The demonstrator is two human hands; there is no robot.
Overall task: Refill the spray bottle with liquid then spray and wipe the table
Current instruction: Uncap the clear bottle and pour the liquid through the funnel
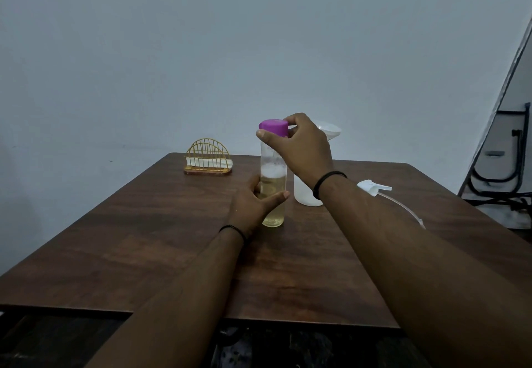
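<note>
Head view: 2 hands hold clear bottle (272, 192) of yellowish liquid, purple-capped.

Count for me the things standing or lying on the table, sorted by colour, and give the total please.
Purple-capped: 1, the clear bottle with yellowish liquid under a purple cap
White or translucent: 3, the spray bottle, the funnel sitting in it, the spray head with its tube
Gold: 1, the wire napkin holder
Total: 5
</note>
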